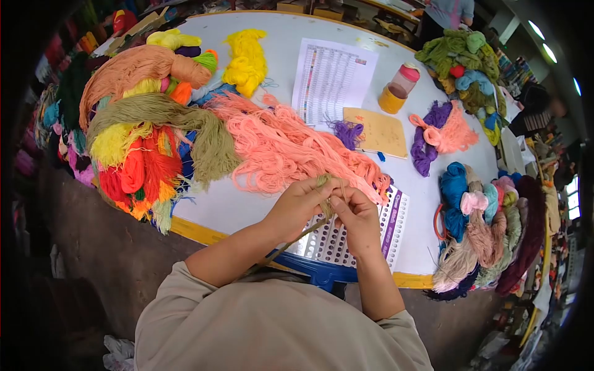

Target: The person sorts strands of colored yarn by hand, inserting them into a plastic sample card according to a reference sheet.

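My left hand (pixel 296 207) is closed on a bunch of olive-green yarn (pixel 302 236), which trails down towards my body. Close beside it, my right hand (pixel 357 216) pinches the same yarn between thumb and fingers. The hands meet above a white board with rows of holes and a purple stripe (pixel 391 227) at the table's front edge. Just beyond my hands lies a long heap of salmon-pink yarn (pixel 278 145). An olive hank (pixel 213 145) lies to its left, on a pile of mixed colours. The exact yarn ends between my fingers are too small to tell.
A printed sheet (pixel 334 77), a brown notebook (pixel 378 133) and a pink-lidded jar (pixel 399 89) are on the white table (pixel 204 213). Yarn piles stand at the right, including teal hanks (pixel 455 198) and green hanks (pixel 458 55). A person (pixel 447 15) stands at the far side.
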A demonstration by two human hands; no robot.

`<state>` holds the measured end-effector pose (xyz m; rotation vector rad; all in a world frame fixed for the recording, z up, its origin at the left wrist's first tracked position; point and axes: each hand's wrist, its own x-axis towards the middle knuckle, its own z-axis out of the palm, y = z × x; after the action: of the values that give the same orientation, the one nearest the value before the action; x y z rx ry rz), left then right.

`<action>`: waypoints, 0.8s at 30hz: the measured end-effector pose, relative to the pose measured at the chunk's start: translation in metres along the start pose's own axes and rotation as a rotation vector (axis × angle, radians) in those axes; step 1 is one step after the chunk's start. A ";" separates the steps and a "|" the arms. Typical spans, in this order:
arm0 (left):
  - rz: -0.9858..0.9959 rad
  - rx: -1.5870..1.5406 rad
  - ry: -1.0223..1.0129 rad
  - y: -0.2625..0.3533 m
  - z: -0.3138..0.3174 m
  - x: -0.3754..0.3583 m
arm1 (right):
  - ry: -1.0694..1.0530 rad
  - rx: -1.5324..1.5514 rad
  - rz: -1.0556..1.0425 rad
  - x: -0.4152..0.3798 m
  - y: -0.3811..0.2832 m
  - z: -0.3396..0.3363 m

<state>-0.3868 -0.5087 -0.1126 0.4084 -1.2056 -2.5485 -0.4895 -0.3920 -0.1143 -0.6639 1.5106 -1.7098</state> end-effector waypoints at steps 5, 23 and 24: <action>0.010 -0.032 -0.030 0.001 -0.003 0.001 | 0.032 0.068 0.038 -0.001 -0.004 -0.002; -0.011 -0.129 -0.015 -0.003 -0.001 0.001 | 0.060 0.058 0.013 -0.005 -0.006 0.007; -0.010 -0.129 -0.013 -0.004 0.000 0.001 | 0.033 -0.056 -0.028 -0.005 -0.003 0.006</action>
<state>-0.3879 -0.5069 -0.1156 0.3697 -1.0388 -2.6224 -0.4829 -0.3916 -0.1102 -0.6917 1.5841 -1.7120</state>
